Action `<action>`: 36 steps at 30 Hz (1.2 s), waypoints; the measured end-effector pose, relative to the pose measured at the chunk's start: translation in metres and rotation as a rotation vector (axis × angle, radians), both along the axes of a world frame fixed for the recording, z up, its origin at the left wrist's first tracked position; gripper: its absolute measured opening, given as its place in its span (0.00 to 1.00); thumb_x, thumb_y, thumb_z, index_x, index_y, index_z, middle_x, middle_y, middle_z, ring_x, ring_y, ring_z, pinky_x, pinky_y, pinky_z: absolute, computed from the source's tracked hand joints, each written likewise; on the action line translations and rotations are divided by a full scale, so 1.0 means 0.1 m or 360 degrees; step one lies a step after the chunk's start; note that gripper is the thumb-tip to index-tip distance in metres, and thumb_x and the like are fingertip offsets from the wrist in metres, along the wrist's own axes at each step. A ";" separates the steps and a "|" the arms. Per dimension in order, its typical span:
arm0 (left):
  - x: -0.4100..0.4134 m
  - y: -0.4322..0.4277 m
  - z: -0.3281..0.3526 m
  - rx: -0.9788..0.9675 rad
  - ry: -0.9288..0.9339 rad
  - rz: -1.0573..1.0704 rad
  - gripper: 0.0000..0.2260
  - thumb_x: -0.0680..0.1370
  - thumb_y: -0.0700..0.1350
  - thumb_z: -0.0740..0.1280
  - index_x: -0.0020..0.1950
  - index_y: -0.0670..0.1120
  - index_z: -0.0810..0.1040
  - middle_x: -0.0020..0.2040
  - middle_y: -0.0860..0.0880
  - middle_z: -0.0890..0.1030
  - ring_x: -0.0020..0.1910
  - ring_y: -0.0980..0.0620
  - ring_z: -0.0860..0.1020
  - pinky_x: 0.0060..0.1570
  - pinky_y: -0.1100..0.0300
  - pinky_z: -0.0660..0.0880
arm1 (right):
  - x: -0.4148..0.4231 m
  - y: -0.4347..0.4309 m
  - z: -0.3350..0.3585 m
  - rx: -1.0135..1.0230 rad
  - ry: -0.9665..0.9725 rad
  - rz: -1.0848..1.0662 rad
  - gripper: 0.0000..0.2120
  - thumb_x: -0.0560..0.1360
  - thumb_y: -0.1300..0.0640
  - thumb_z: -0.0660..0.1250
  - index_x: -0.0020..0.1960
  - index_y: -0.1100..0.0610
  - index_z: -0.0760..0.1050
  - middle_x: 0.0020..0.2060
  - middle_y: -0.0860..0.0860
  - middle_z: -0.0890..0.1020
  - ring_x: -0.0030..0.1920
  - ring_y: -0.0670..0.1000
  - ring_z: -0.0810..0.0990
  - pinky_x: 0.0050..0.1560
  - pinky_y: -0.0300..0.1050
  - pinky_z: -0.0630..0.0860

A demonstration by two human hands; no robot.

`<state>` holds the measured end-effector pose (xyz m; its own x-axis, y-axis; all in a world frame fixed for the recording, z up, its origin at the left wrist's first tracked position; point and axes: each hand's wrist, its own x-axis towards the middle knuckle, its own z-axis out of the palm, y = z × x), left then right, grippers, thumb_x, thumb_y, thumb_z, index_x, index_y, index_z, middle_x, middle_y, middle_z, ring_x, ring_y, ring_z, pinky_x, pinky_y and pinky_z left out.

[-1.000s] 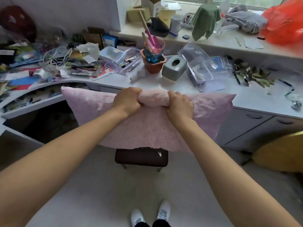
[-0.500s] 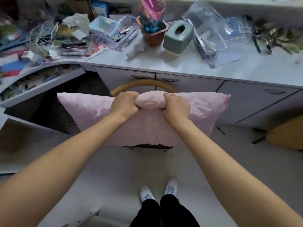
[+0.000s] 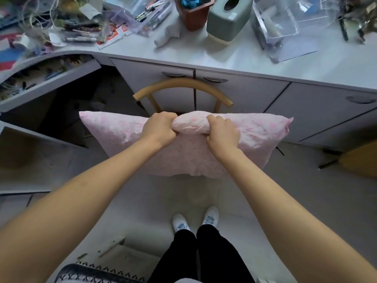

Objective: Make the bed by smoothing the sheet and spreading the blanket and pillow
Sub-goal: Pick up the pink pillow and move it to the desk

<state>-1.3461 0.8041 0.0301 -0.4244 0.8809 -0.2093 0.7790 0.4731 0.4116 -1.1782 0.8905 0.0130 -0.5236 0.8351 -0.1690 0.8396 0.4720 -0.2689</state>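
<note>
In front of the body, at arm's length, the left hand (image 3: 159,127) has its fingers curled tight round a bunch of the pillow (image 3: 263,133) at its top edge. A fat roll of pink cloth bulges between the two sets of knuckles. Just right of that roll, the right hand (image 3: 221,133) grips the same edge in the same closed way. The pillow hangs in the air below both fists, with a corner reaching out well past each hand.

The hold is on bunched cover, probably not on much of the filling. A shake could let the cloth slide through the fingers on one side, and the pillow would swing down towards the floor (image 3: 142,201). Its far edge hangs just in front of the chair back (image 3: 181,86), so a forward swing could catch there.

No bed, sheet or blanket is in view, so the pillow has yet to be carried to its place.

Beyond the fingers runs a pale desk (image 3: 234,58). Left of the hands it is crowded with papers and pens above an open shelf (image 3: 51,78). Straight past them stand a brown pot (image 3: 193,17) and a grey tissue box (image 3: 228,19), and to the right are clear plastic boxes (image 3: 285,19). Cupboard doors sit beneath the desk. White shoes (image 3: 179,222) stand on the floor under the wrists.
</note>
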 end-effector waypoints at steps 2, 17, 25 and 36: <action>0.02 0.00 -0.03 -0.0010 0.0011 0.0017 0.08 0.70 0.43 0.69 0.36 0.55 0.74 0.35 0.51 0.79 0.39 0.43 0.76 0.35 0.57 0.66 | 0.01 0.00 -0.05 -0.0020 -0.0009 0.0011 0.13 0.77 0.63 0.60 0.59 0.52 0.73 0.56 0.53 0.79 0.58 0.60 0.74 0.44 0.52 0.66; -0.28 -0.05 -0.61 -0.0119 -0.0041 -0.0114 0.07 0.70 0.45 0.70 0.37 0.54 0.73 0.39 0.49 0.81 0.43 0.41 0.78 0.35 0.54 0.71 | -0.21 -0.15 -0.45 -0.0160 -0.0130 -0.0105 0.13 0.77 0.62 0.62 0.60 0.52 0.73 0.56 0.53 0.79 0.58 0.60 0.74 0.43 0.52 0.66; -0.50 -0.05 -1.04 -0.0127 -0.0006 -0.0330 0.03 0.71 0.44 0.69 0.44 0.48 0.78 0.42 0.46 0.82 0.45 0.39 0.78 0.37 0.50 0.75 | -0.41 -0.26 -0.80 -0.0203 -0.0228 -0.0233 0.12 0.78 0.61 0.61 0.60 0.53 0.73 0.56 0.54 0.79 0.58 0.61 0.73 0.44 0.52 0.66; -0.68 0.26 -1.45 -0.0194 -0.0057 -0.0351 0.04 0.72 0.44 0.67 0.47 0.50 0.78 0.44 0.48 0.82 0.47 0.40 0.78 0.38 0.51 0.75 | -0.58 -0.04 -1.23 -0.0229 -0.0289 -0.0308 0.12 0.79 0.61 0.62 0.61 0.54 0.72 0.56 0.55 0.78 0.57 0.61 0.74 0.46 0.52 0.68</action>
